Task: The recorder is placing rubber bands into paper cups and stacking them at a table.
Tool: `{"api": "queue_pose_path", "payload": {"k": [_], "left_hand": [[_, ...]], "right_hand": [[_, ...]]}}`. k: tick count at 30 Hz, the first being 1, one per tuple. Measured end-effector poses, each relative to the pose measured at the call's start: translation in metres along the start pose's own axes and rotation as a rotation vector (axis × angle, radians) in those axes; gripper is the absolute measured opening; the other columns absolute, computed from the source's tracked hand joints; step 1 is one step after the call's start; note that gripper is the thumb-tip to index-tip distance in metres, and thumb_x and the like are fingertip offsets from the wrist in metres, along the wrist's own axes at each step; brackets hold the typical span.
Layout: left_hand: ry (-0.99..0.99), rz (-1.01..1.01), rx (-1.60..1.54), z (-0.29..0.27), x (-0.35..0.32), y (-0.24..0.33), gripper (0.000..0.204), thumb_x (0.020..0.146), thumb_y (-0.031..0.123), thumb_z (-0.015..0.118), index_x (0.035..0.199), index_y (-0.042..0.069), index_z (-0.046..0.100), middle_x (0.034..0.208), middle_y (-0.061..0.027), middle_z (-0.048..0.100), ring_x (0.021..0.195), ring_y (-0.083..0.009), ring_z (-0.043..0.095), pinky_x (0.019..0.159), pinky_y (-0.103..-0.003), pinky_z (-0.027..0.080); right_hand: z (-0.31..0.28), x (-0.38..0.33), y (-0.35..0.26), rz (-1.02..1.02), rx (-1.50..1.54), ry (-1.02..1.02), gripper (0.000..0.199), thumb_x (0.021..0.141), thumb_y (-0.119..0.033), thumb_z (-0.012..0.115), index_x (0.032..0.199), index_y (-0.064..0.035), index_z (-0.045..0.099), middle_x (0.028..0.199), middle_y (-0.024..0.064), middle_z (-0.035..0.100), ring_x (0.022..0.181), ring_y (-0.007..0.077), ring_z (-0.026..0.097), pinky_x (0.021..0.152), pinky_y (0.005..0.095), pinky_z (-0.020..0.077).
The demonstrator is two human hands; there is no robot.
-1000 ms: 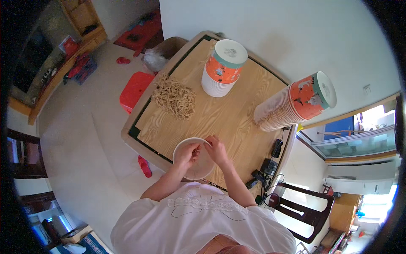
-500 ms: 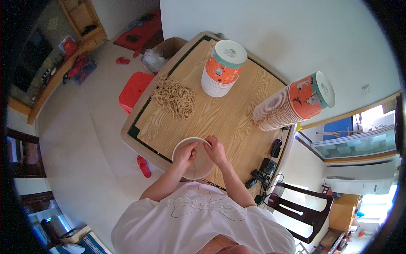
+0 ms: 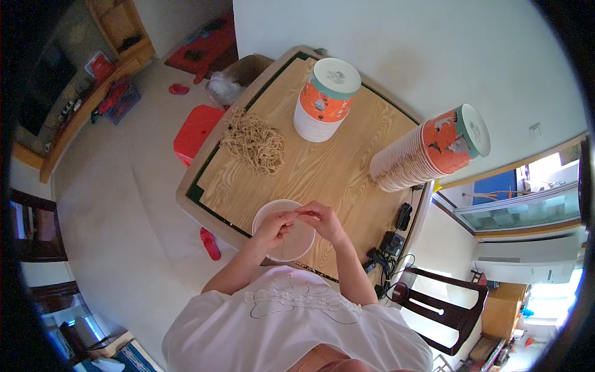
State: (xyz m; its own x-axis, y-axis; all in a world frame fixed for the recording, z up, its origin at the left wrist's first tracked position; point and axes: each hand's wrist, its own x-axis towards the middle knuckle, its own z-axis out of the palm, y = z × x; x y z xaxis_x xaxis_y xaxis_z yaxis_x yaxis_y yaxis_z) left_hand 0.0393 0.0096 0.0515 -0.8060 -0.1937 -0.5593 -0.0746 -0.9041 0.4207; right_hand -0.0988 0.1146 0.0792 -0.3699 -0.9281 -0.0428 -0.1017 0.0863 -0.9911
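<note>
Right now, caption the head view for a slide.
Hands close together over a white tub, tangled tan strands and two stacks of orange-patterned tubs beyond.

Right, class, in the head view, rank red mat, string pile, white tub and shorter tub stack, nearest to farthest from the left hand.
1. White tub: directly beneath the left hand.
2. String pile: ahead, on the table's left side.
3. Shorter tub stack: farther ahead, slightly right.
4. Red mat: upper left, beyond the table.

Table [image 3: 356, 164] under stacked tubs [image 3: 325, 102], twine [image 3: 254, 144]
</note>
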Motion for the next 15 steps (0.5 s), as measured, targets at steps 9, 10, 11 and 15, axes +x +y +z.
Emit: {"api": "queue_pose_path", "payload": {"k": [9, 10, 11, 15], "left_hand": [[0.017, 0.067, 0.119, 0.001, 0.001, -0.004, 0.012, 0.079, 0.016, 0.059, 0.087, 0.007, 0.058, 0.059, 0.0068, 0.041, 0.046, -0.0007, 0.033, 0.038, -0.016, 0.022], [0.074, 0.137, 0.207, 0.003, 0.002, -0.005, 0.011, 0.079, 0.016, 0.06, 0.086, 0.008, 0.058, 0.058, 0.0068, 0.041, 0.046, -0.0003, 0.033, 0.038, -0.016, 0.021], [0.073, 0.137, 0.207, 0.006, 0.002, -0.004, 0.011, 0.079, 0.016, 0.06, 0.086, 0.008, 0.058, 0.058, 0.0068, 0.041, 0.046, -0.0003, 0.033, 0.038, -0.016, 0.021], [0.173, 0.311, 0.449, 0.02, -0.002, -0.002, 0.01, 0.077, 0.013, 0.061, 0.086, 0.006, 0.061, 0.064, 0.0039, 0.051, 0.055, -0.0022, 0.043, 0.047, -0.017, 0.033]], "right_hand": [[0.002, 0.003, -0.009, 0.009, -0.087, 0.024, 0.009, 0.08, -0.008, 0.056, 0.086, -0.0005, 0.057, 0.081, 0.0074, 0.057, 0.079, 0.0163, 0.056, 0.069, 0.0276, 0.0459], [0.003, 0.002, -0.013, -0.01, -0.174, 0.025, 0.01, 0.082, -0.01, 0.053, 0.086, -0.0007, 0.055, 0.079, 0.0089, 0.056, 0.076, 0.0193, 0.056, 0.067, 0.0293, 0.0453], [0.003, 0.003, -0.015, -0.029, -0.26, 0.026, 0.012, 0.084, -0.012, 0.05, 0.086, -0.0008, 0.053, 0.078, 0.0103, 0.055, 0.074, 0.0223, 0.056, 0.065, 0.0311, 0.0447], [0.005, 0.001, -0.005, -0.071, -0.372, 0.031, 0.013, 0.086, -0.013, 0.045, 0.086, -0.0011, 0.048, 0.075, 0.0142, 0.052, 0.071, 0.0303, 0.054, 0.062, 0.0355, 0.0432]]}}
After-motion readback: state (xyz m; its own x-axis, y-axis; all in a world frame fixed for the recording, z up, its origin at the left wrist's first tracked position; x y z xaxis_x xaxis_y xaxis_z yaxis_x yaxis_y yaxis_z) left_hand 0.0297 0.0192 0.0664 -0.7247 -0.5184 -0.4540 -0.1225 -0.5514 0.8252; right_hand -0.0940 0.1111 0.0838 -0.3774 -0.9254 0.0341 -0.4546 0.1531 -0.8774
